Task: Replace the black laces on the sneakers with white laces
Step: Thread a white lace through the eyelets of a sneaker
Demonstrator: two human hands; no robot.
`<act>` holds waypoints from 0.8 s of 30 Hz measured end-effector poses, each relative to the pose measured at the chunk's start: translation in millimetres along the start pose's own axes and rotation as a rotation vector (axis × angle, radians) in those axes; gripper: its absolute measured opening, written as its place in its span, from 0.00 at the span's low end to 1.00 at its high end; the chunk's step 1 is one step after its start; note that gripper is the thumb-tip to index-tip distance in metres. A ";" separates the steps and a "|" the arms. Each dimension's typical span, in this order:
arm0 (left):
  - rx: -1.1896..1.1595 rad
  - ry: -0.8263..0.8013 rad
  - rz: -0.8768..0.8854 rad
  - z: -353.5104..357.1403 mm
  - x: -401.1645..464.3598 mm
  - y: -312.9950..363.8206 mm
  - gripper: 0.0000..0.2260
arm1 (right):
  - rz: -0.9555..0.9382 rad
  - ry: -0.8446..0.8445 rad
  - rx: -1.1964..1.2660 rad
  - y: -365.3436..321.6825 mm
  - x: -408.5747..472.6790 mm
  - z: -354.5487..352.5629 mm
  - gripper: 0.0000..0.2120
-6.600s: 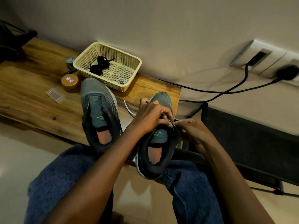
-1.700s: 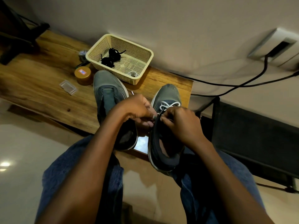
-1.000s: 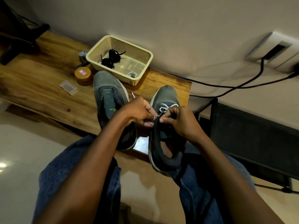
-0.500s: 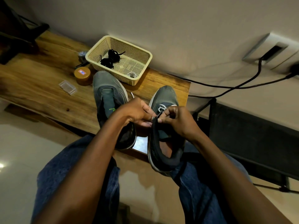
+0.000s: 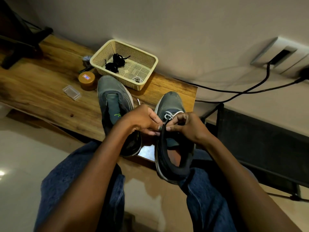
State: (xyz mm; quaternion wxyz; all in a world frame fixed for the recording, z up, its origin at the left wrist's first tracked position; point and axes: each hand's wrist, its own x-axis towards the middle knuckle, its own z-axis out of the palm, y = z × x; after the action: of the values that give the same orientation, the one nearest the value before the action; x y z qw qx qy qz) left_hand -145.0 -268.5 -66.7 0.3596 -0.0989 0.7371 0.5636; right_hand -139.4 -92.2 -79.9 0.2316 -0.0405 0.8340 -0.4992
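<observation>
Both hands work at the right sneaker (image 5: pixel 173 143), which overhangs the table (image 5: pixel 41 97) edge toward the lap. The left hand (image 5: pixel 142 121) pinches the white lace (image 5: pixel 168 114) at the eyelet row; the right hand (image 5: pixel 189 126) curls over the tongue, seemingly pinching lace too, though its fingertips are partly hidden.

The left sneaker (image 5: pixel 113 104), at 9 o'clock of the right one, shows no lace. Black laces (image 5: pixel 115 63) lie in the basket (image 5: pixel 150 64) at 11 o'clock.

Risks, as I judge: a skipped eyelet in dim light, uneven ends, or a hard tug tipping the overhanging sneaker off.

basket (image 5: pixel 151 64) behind sneakers (image 5: pixel 113 97), tabletop (image 5: pixel 41 96) left open
</observation>
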 end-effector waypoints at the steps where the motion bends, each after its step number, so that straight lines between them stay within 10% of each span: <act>1: 0.037 -0.012 -0.003 -0.5 0.1 -0.2 0.04 | -0.005 -0.009 -0.017 0.0 -1.1 -1.2 0.06; 24: -0.074 0.062 0.033 6.1 4.0 0.6 0.08 | -0.092 0.252 -0.088 3.6 -9.0 6.0 0.14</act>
State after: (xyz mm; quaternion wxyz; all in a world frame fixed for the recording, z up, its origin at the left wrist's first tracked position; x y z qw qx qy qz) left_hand -145.7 -261.7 -69.4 0.3233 -0.1171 0.7280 0.5931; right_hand -128.3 -92.5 -82.2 0.1000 -0.0259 0.8747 -0.4735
